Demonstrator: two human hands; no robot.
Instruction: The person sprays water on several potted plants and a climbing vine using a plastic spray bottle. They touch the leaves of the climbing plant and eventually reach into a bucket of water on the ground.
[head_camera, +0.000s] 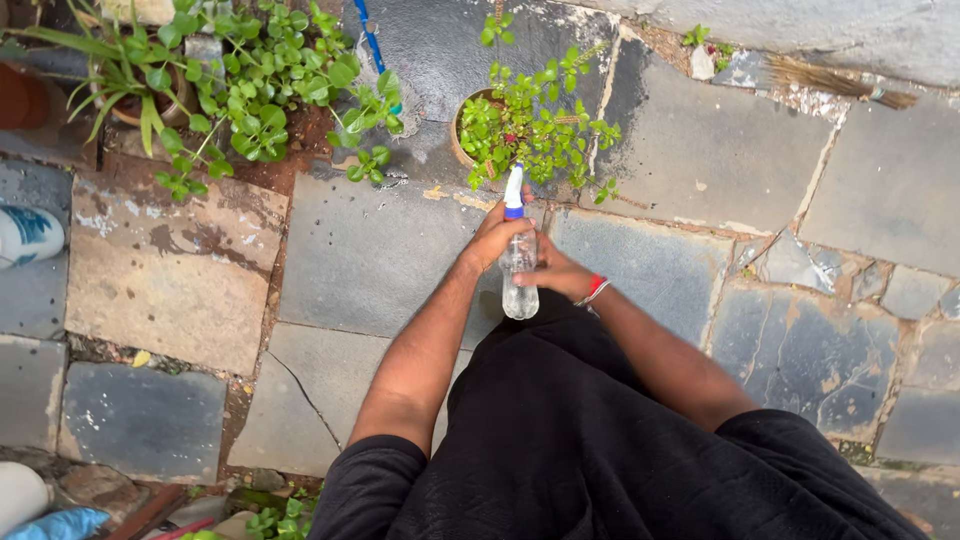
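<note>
A clear plastic spray bottle (519, 285) with a blue-and-white nozzle stands upright in front of me, held by both hands. My left hand (496, 236) wraps the bottle's neck just under the nozzle. My right hand (556, 271) grips the bottle's body from the right; a red band sits on that wrist. The nozzle points toward a small leafy green plant (530, 125) in a round clay pot (459, 130) just beyond it on wet stone paving.
More potted green plants (240, 80) crowd the upper left. Irregular stone slabs (180, 280) cover the ground. A broom head (830, 80) lies at the upper right by a wall. White and blue objects (25, 235) sit at the left edge.
</note>
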